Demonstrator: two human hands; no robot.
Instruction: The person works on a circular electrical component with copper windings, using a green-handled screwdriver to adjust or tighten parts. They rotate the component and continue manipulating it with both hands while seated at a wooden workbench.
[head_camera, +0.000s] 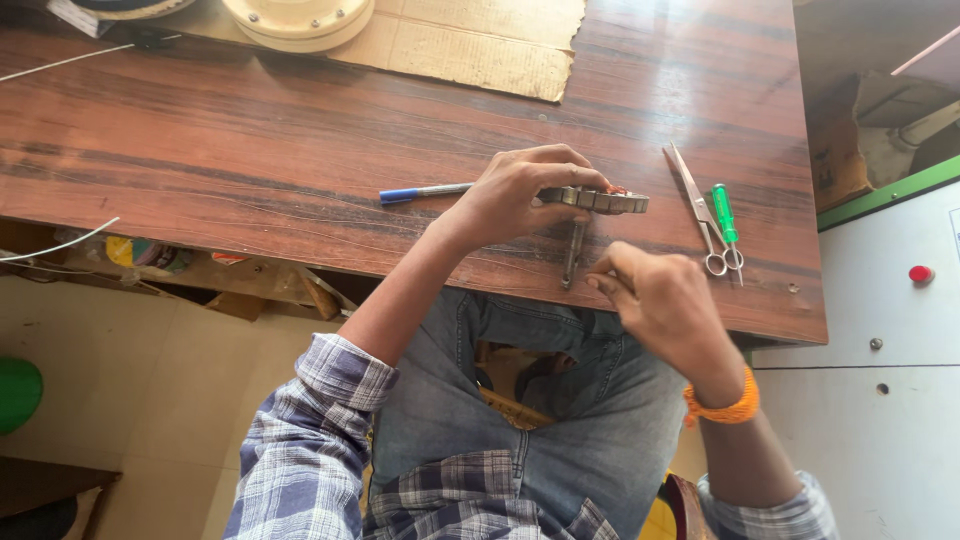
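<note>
Your right hand, fingers curled, sits at the counter front edge beside a thin metal rod; what it pinches is hidden. Left hand grips a metal ring. Scissors, screwdriver crowd right; pen left.

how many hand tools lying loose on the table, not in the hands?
3: a blue-capped pen left of the left hand, and scissors beside a green-handled screwdriver, right of both hands. More may be hidden under the hands.
</note>
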